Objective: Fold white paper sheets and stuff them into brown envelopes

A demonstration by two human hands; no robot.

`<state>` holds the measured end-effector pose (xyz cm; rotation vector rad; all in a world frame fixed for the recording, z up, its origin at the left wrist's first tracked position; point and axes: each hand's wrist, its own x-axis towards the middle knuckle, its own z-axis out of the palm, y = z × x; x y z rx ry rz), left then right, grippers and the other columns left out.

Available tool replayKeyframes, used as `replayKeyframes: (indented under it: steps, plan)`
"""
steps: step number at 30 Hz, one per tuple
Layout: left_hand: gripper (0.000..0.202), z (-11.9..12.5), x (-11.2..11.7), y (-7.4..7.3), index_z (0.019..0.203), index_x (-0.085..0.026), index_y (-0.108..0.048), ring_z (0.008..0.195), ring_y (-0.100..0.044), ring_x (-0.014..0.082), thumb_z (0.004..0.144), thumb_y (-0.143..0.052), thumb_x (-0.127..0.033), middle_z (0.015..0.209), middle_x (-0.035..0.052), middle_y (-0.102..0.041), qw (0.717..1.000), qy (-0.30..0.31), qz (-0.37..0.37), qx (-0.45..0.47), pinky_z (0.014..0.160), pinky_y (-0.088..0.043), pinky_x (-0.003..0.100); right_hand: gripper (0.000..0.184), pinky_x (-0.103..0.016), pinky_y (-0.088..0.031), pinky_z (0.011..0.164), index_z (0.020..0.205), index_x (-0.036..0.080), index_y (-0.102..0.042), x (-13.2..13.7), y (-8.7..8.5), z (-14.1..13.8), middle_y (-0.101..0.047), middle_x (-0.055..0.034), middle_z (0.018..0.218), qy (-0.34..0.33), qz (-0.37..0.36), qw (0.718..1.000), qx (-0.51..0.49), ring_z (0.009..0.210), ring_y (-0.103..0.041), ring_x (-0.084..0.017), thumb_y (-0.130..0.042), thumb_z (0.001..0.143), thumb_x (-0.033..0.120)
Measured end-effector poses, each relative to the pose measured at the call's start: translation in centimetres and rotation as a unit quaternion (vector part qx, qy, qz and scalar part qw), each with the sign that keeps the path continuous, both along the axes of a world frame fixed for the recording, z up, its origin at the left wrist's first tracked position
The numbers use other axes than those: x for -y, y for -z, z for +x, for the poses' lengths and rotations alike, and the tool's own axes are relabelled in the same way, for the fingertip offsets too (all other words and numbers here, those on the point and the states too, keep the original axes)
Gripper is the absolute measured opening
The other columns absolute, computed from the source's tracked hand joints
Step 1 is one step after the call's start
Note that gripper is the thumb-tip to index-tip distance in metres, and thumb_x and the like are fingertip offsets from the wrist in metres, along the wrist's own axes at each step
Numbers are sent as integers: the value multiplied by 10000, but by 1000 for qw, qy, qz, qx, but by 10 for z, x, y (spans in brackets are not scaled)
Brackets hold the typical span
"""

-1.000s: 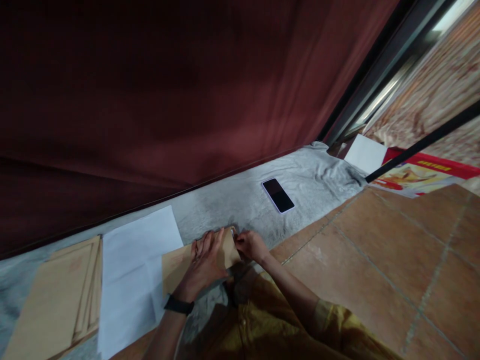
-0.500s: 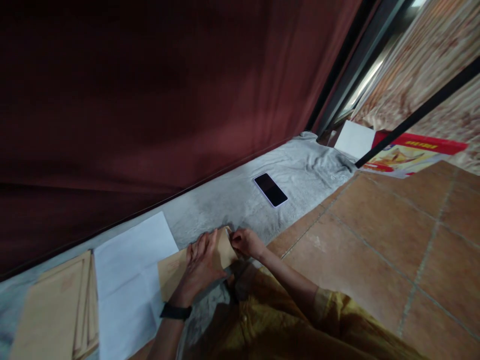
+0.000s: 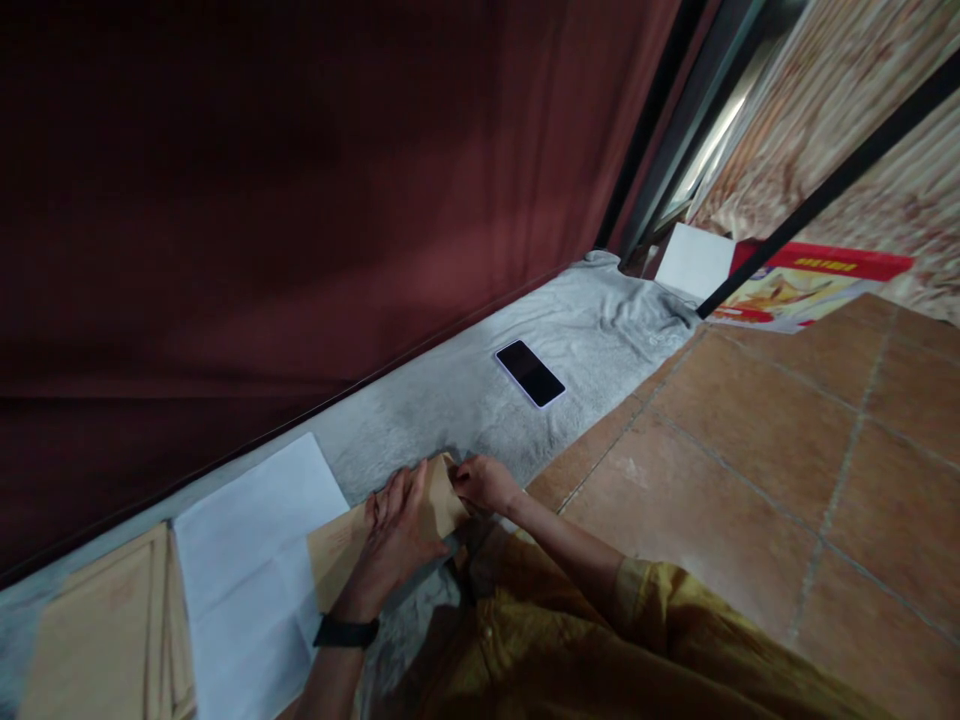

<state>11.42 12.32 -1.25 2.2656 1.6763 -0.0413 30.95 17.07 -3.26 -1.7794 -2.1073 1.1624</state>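
Observation:
A brown paper envelope [image 3: 439,505] lies slanted in front of me, its left end over white paper. Spread flat on top of it is my left hand [image 3: 394,535], fingers apart, with a dark band at the wrist. At the envelope's right end, my right hand [image 3: 484,485] has its fingers curled in a pinch on the edge, where the paper stands up a little. The fingertips are partly hidden. Under the envelope's left part are white sheets [image 3: 247,560], with a fold crease across them. Several more brown envelopes [image 3: 97,630] are stacked at the far left.
A phone [image 3: 530,373] lies dark-screened on the grey cloth [image 3: 420,410]. Behind the cloth hangs a dark red curtain [image 3: 337,200]. Brown floor tiles [image 3: 720,470] extend to the right. A black pole [image 3: 825,190] slants over a red and yellow printed sheet [image 3: 810,285].
The view has shifted slightly, so the surroundings sit a little differently in the picture. Both hands stay on the envelope, with the right fingers still at its end.

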Motion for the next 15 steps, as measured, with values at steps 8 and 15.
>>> replayKeyframes:
  steps: [8,15]
  plan:
    - [1131,-3,0,3,1578,-306,-54,1529,-169,354,686,-749,-330,1635,162,-229,1000,9,-12,-17,1192,-173,592,179,-203,-381,589,921,182,-798,-4,-1,2,-757,-28,835,-29,-2,999,-19,705,-649,-136,-647,826,195]
    - [1024,-9,1,13,1573,-321,-141,1547,-83,363,730,-720,-358,1681,138,-117,1000,14,-23,-5,1194,-148,606,194,-217,-393,624,897,175,-792,-1,-5,-1,-766,-56,888,-1,6,1000,-21,779,-665,-163,-607,836,173]
